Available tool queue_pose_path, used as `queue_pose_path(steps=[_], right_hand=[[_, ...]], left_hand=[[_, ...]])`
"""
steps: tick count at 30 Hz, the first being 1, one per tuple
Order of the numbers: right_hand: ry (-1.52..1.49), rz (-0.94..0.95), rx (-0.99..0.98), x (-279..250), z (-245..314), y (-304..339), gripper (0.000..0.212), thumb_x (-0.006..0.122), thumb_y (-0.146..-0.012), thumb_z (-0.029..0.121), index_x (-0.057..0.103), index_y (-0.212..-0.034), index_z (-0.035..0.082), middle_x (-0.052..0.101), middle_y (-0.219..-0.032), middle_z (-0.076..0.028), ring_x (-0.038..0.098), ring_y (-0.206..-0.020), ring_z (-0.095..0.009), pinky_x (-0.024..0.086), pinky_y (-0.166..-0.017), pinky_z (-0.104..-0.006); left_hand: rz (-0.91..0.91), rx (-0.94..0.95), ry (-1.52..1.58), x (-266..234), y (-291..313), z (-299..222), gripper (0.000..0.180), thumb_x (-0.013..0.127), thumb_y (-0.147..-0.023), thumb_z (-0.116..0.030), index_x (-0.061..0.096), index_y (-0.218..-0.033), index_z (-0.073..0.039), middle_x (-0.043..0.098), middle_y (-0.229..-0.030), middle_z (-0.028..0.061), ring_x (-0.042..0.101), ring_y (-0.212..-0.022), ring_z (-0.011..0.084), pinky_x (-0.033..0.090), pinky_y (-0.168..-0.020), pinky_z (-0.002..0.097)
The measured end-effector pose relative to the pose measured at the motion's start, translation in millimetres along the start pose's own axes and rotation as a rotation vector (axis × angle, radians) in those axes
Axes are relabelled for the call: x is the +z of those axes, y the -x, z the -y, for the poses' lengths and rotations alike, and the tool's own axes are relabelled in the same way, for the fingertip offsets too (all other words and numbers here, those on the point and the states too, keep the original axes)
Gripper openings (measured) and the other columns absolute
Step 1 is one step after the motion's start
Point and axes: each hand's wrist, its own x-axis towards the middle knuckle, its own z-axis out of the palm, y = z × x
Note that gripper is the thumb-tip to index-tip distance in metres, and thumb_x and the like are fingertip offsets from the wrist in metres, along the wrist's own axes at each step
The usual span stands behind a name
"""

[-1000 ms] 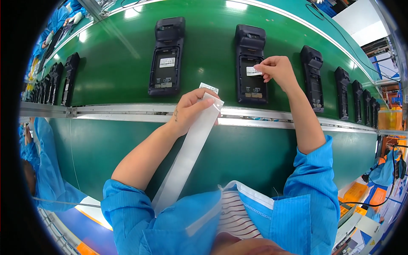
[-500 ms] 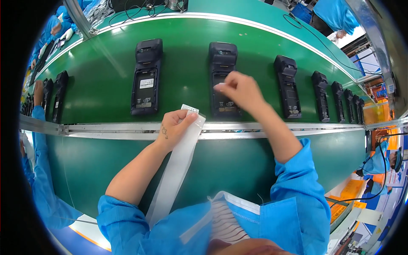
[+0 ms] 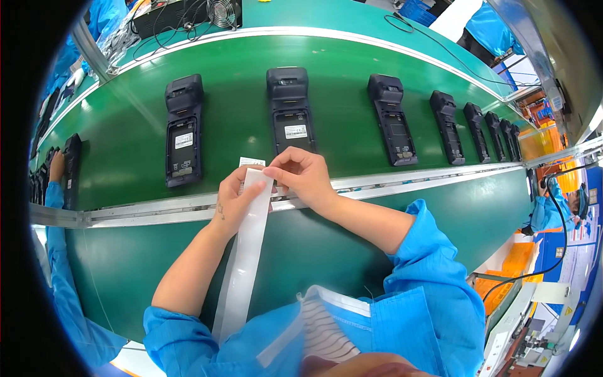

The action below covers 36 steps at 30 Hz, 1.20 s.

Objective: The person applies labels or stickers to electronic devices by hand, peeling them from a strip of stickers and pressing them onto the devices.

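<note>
- Has just brought the right hand [image 3: 306,182] back from the middle device [image 3: 287,81] to the white strip [image 3: 248,257], now at its top corner beside the left hand [image 3: 232,200].
- Has left a white label [image 3: 295,131] in that device's bay, just beyond the right fingers; probably counts as one more unit labelled, with attention back on the strip.
- Gripping the strip with the left fingers, thumb on its upper face; letting it trail from there back toward the body.
- Bending the right thumb and forefinger toward a pinch at the strip's corner; cannot tell open from closed at the tips.
- Can see a printed label [image 3: 252,161] at the strip's top end, just past the left fingers.
- Beyond and left of the left fingers, can see the left device [image 3: 184,91] with its own label lying in the bay.
- Well to the right of the right fingers, can see the right device [image 3: 385,91] with a dark outlined rectangle in its bay and no white label visible.
- Farther right, can make out a row of similar devices [image 3: 448,125]; too small to read bay contents.
- Far beyond the right fingers, can see a blue crate [image 3: 418,11]; cannot tell its contents.
</note>
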Motion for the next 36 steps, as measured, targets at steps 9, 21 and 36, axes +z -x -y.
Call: queue_pose_path(steps=[9,21,36], right_hand=[[0.027,-0.254,-0.242,-44,5,-33,0.006,0.06,-0.073,0.004,0.057,-0.072,-0.001,0.055,-0.063,-0.004,0.05,-0.053,-0.008,0.042,-0.05,-0.0197],[0.241,-0.23,-0.098,-105,14,-67,0.018,0.065,-0.07,0.013,0.057,-0.073,-0.003,0.054,-0.06,-0.005,0.05,-0.049,-0.008,0.044,-0.044,-0.0205],[0.567,-0.071,0.055,-72,15,-77,0.019,0.066,-0.067,0.014,0.06,-0.07,-0.004,0.055,-0.057,-0.005,0.051,-0.047,-0.008,0.045,-0.043,-0.0199]], left_hand=[[0.153,-0.075,-0.137,7,3,-1,0.02,0.055,-0.079,-0.018,0.052,-0.089,-0.001,0.058,-0.068,0.008,0.056,-0.057,0.0109,0.045,-0.051,0.0221],[0.192,-0.029,-0.105,16,-3,5,0.021,0.056,-0.077,-0.018,0.051,-0.091,-0.002,0.058,-0.068,0.0078,0.056,-0.054,0.0125,0.045,-0.045,0.0225],[0.304,-0.096,-0.032,28,-3,3,0.021,0.05,-0.082,-0.017,0.051,-0.093,0.0,0.058,-0.076,0.0064,0.056,-0.067,0.0089,0.043,-0.058,0.0201]])
